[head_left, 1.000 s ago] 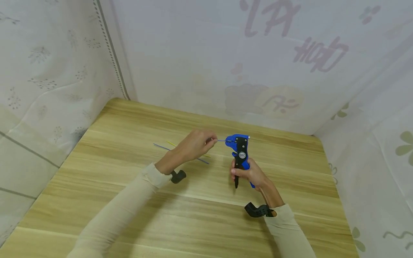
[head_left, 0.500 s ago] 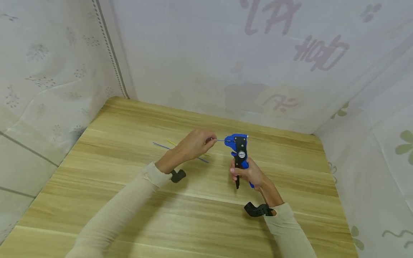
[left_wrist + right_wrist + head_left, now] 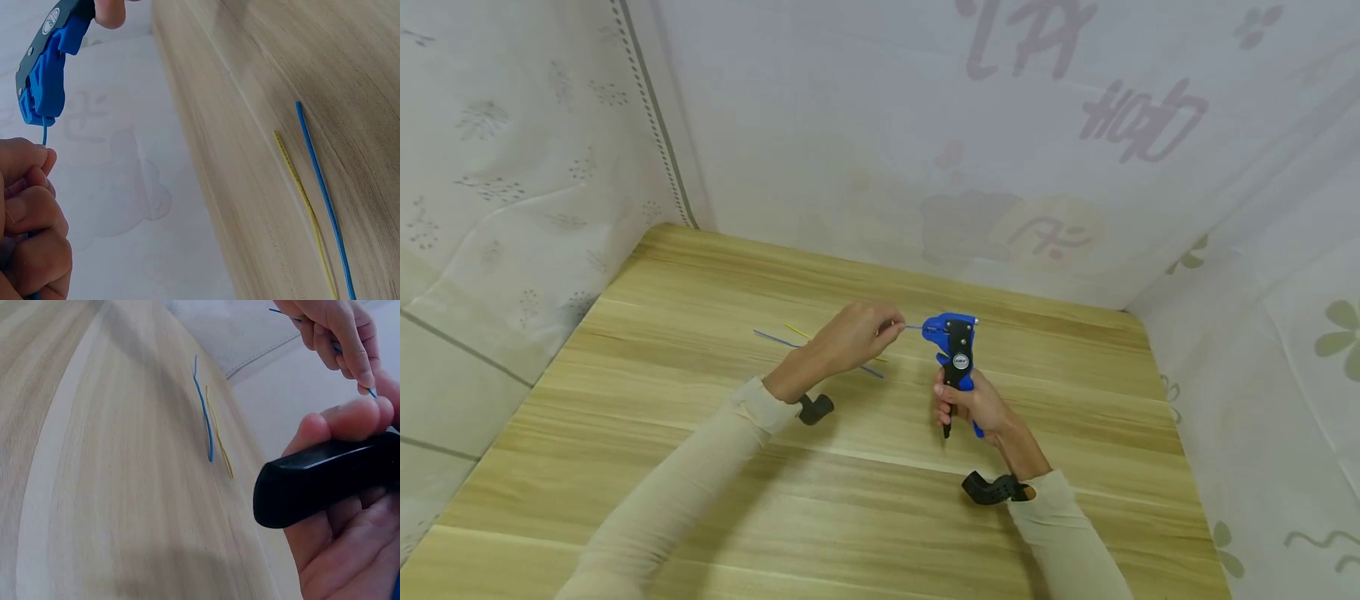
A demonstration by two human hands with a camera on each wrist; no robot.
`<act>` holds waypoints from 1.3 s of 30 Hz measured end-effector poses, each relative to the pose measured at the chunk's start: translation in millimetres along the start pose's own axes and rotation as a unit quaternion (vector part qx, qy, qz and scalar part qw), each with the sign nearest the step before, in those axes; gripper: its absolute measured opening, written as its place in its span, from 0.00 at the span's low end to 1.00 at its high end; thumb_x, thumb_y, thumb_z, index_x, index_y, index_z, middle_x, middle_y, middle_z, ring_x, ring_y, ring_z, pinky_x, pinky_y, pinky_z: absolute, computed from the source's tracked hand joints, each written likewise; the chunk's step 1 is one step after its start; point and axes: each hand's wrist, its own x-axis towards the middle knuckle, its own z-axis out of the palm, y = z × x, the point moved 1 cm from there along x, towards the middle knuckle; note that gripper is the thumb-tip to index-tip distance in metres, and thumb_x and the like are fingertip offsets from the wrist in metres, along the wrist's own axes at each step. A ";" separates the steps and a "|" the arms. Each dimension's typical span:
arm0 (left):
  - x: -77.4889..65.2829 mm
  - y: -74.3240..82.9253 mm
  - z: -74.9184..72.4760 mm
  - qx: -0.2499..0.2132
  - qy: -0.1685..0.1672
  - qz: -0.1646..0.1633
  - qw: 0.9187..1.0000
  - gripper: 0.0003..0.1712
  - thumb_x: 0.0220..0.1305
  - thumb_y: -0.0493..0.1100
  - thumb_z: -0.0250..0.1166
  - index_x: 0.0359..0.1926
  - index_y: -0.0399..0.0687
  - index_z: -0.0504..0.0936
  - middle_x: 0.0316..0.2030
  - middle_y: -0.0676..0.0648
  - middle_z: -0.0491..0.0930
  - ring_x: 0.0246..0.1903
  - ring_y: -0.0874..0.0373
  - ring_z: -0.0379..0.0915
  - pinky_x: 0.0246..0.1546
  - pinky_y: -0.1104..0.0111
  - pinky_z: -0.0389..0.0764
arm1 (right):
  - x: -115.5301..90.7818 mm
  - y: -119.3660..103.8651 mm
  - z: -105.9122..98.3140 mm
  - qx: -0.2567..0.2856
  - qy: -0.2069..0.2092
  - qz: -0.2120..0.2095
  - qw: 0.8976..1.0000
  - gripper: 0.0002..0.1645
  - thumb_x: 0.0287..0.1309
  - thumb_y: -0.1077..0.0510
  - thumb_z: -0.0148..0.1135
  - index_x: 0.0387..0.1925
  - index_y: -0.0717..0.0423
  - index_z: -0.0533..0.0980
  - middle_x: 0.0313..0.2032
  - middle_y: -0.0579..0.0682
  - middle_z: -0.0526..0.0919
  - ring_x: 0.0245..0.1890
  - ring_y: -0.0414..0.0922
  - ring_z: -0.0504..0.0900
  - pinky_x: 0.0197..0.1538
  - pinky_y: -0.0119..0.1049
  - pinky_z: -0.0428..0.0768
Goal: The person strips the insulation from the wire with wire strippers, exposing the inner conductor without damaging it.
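My left hand (image 3: 857,337) pinches a thin blue wire (image 3: 912,327) between thumb and fingertips. From those fingertips, the wire runs right to the blue nose of a wire stripper (image 3: 960,337), and its tip is hidden inside the jaws. My right hand (image 3: 981,404) grips the stripper by its black and blue handles, nose facing left. Up close in the left wrist view, a short length of the held wire (image 3: 45,134) shows between hand and tool. In the right wrist view, one black handle (image 3: 325,478) lies across the curled fingers, and the stripper's head is out of frame.
Under my left forearm, a second blue wire (image 3: 325,194) and a yellow wire (image 3: 306,203) lie on the wooden table (image 3: 850,517). Patterned white cloth (image 3: 820,125) hangs behind the table and at both sides. Both wrists carry black mounts (image 3: 992,489).
The stripper's handle ends sit slightly closer together, and my right hand has shifted a touch left. My left hand and the pinched wire keep their place.
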 end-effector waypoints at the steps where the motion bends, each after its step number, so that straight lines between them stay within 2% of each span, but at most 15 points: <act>1: 0.2 -0.1 0.2 -0.001 0.000 0.000 1.000 0.11 0.73 0.39 0.57 0.43 0.41 0.86 0.30 0.50 0.81 0.27 0.62 0.72 0.31 0.69 0.75 | 0.3 0.7 0.4 0.004 -0.001 -0.003 1.000 0.05 0.70 0.61 0.53 0.36 0.56 0.68 0.21 0.47 0.72 0.20 0.42 0.75 0.30 0.42 0.81; 12: 0.4 -3.3 2.2 -0.009 0.001 -0.008 1.000 0.11 0.73 0.39 0.57 0.42 0.42 0.86 0.29 0.51 0.80 0.27 0.62 0.71 0.31 0.69 0.75 | 1.5 3.7 5.1 0.041 0.014 -0.001 0.999 0.08 0.71 0.59 0.54 0.33 0.55 0.67 0.19 0.45 0.68 0.17 0.42 0.70 0.26 0.38 0.77; 18: 0.7 -4.1 3.0 -0.007 0.002 -0.009 1.000 0.11 0.73 0.39 0.57 0.42 0.42 0.86 0.29 0.51 0.80 0.27 0.61 0.71 0.32 0.69 0.75 | 1.6 6.1 7.7 0.049 0.018 0.002 0.999 0.12 0.73 0.56 0.52 0.31 0.54 0.67 0.19 0.44 0.67 0.17 0.41 0.70 0.26 0.36 0.76; 39: 3.0 -7.2 2.4 -0.022 -0.002 -0.017 1.000 0.11 0.73 0.38 0.57 0.43 0.41 0.86 0.30 0.50 0.81 0.27 0.61 0.72 0.32 0.68 0.76 | 4.5 4.0 14.3 0.042 0.054 0.003 0.998 0.15 0.70 0.54 0.56 0.29 0.55 0.65 0.16 0.43 0.66 0.14 0.40 0.67 0.21 0.33 0.74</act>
